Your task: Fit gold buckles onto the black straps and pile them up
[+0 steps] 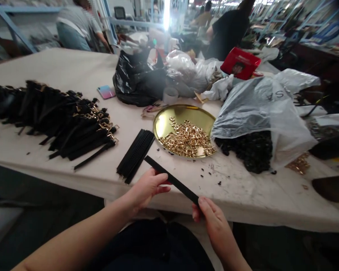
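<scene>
Black strap (182,185): held aslant between two bare hands over the near edge of a cloth-covered worktable (93,180), its far end close to a row of similar strips
Left hand (149,188): grasping the strap toward its far end, thumb on top and fingers underneath
Right hand (214,218): pinching the near end of the strap between thumb and fingers
Stacked strips (135,156): lined up side by side, just left of the gold tray (183,113)
Gold buckles (189,139): heaped loose on the round tray, mostly toward its near side
Buckled straps (64,130): piled across the left of the table, metal fittings facing the tray
Smartphone (106,92): lying between that pile and a shiny black plastic bag (137,79)
Translucent bag (248,105): slumped to the right of the tray, small black pieces (251,150) bunched at its mouth
Red packet (240,63): propped among the bags behind
Co-workers: one in a grey top (77,24) and another in a black top (228,32), beyond the table
</scene>
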`<act>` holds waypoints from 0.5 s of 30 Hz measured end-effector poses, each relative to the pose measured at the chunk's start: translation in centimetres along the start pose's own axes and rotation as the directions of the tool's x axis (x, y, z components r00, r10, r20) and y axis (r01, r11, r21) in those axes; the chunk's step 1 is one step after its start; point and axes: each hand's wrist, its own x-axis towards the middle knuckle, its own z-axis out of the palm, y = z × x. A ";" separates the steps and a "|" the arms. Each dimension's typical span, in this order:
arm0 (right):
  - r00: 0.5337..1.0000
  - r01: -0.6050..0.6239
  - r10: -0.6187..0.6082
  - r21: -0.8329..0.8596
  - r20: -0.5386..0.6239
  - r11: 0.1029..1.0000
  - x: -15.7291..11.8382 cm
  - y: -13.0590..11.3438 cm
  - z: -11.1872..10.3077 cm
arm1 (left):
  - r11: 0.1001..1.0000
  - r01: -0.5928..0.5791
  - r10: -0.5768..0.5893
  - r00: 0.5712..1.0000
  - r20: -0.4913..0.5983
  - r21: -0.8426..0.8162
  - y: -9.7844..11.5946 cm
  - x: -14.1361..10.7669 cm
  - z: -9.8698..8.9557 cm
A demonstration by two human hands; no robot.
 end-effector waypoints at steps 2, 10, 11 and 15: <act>0.997 0.000 -0.002 -0.025 -0.073 1.000 0.5 0.1 -0.5 | 0.999 -0.006 0.005 1.000 0.016 0.039 -0.3 -0.4 -0.5; 0.998 0.056 -0.054 -0.154 0.015 0.987 2.1 -0.7 -2.5 | 0.957 0.277 -0.285 0.828 0.483 0.090 0.1 -1.2 -1.1; 0.996 0.079 -0.070 -0.193 0.055 0.978 2.4 -0.9 -2.3 | 0.943 0.308 -0.328 0.790 0.519 0.127 0.1 -0.8 -0.7; 0.971 0.238 -0.211 -0.396 0.113 0.887 4.6 -1.8 -3.1 | 0.926 0.269 -0.373 0.773 0.513 0.266 -0.8 1.1 1.0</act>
